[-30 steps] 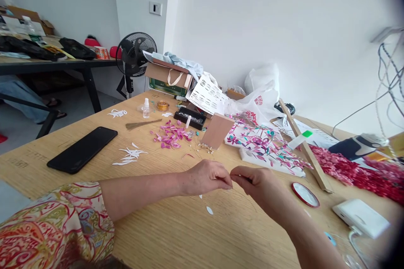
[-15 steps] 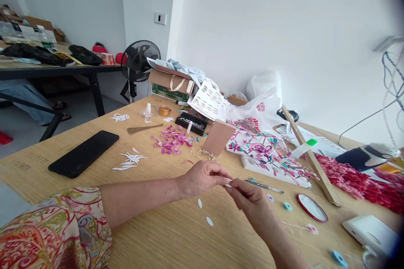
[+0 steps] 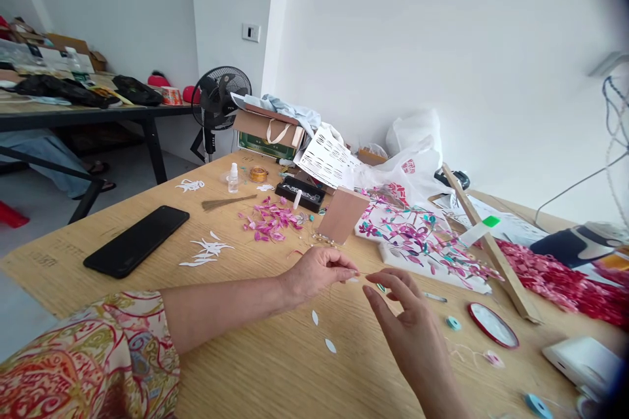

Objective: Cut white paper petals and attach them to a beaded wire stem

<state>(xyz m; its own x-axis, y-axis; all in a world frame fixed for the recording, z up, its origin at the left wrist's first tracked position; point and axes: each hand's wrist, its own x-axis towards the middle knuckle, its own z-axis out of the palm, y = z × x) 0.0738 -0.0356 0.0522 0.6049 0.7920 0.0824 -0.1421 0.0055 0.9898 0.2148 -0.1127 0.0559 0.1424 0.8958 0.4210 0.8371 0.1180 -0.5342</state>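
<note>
The left arm wears a short sleeve (image 3: 98,353) with red, yellow and green paisley pattern; the right forearm is bare.

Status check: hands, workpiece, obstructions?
Left hand pinched shut on thin wire. Right hand open, fingers spread by wire's tip. Two white petals on table below; scissors behind right hand.

Head camera looks forward-down, close over left hand (image 3: 318,273), right hand (image 3: 410,327) and table (image 3: 275,376).

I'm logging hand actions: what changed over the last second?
The right hand let go of the small white piece and drew back, fingers open. The left hand still pinches it. The phone and loose petals lie unmoved.
</note>
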